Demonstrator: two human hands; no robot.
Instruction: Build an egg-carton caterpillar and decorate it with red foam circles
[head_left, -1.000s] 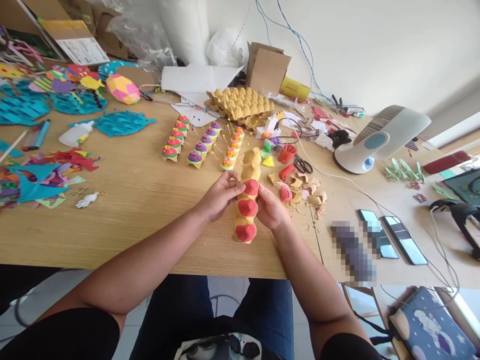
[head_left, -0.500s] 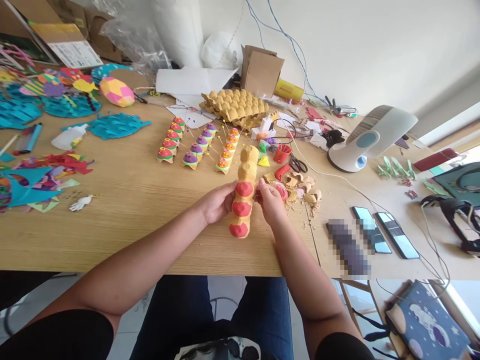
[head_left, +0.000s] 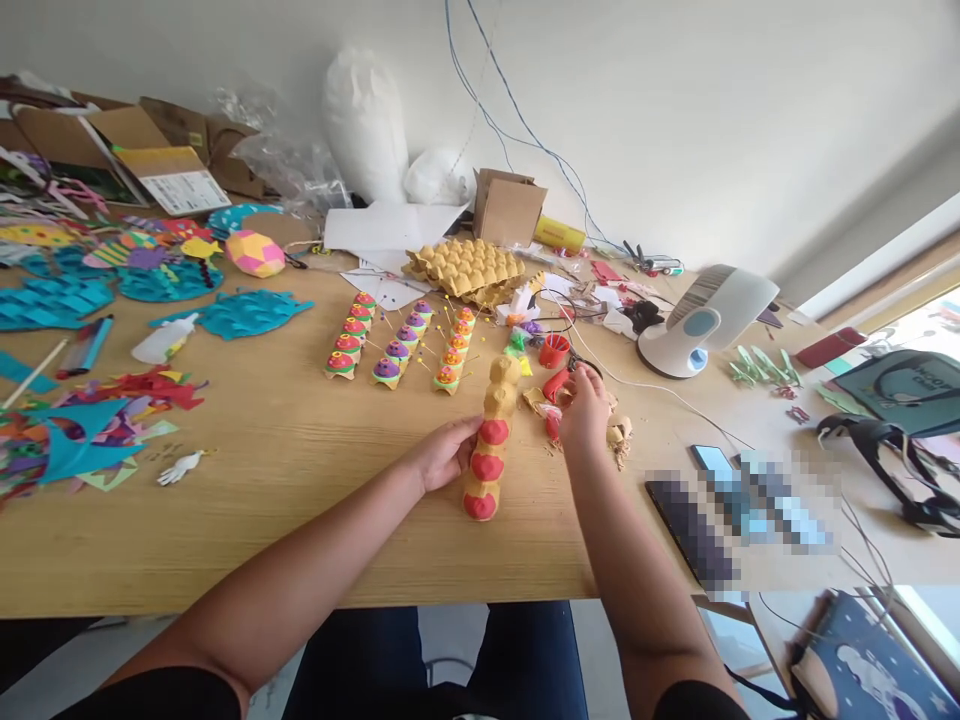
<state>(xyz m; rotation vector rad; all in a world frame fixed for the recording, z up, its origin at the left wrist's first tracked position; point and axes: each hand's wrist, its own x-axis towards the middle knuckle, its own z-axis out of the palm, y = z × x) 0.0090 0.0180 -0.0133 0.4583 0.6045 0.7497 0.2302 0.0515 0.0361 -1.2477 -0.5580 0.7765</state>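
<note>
My left hand grips the side of an egg-carton strip, thumb and fingers closed on it. Red clay covers the three cups nearest me; the far cups are bare tan cardboard. My right hand is off the strip, over the dark-handled scissors and beside a red clay roll. Its fingers are bent, but its own back hides the fingertips, so any grip is unclear. Beyond stand three decorated egg-carton strips: red-green, purple and orange, with pins sticking out.
Torn carton scraps lie right of my right hand. Behind are a red cup, egg trays and a white fan. Phones lie at right. Paper scraps and a glue bottle are at left.
My right hand has let go of the strip and moved right and forward to the scissors and clay. My left hand still holds the strip. The camera view has tilted up.
</note>
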